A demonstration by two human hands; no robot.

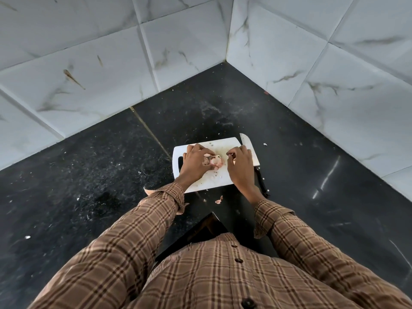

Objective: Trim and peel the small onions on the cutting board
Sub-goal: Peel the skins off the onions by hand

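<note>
A white cutting board (219, 145) lies on the black counter in the corner. Small pinkish onions (216, 162) sit clustered near its middle. My left hand (195, 164) is over the board's left part, fingers curled round an onion with brownish skin (205, 161). My right hand (240, 167) is over the board's right part, its fingertips pinched together just right of the onions; what they pinch is too small to tell. A knife (247, 140) lies along the board's right edge, blade pointing away, its dark handle (262, 181) partly hidden by my right wrist.
Onion skin scraps (219, 200) lie on the black counter (111, 166) just in front of the board. Marble-tiled walls (312, 70) close the corner behind and to the right. The counter's front edge (214, 214) is near my body.
</note>
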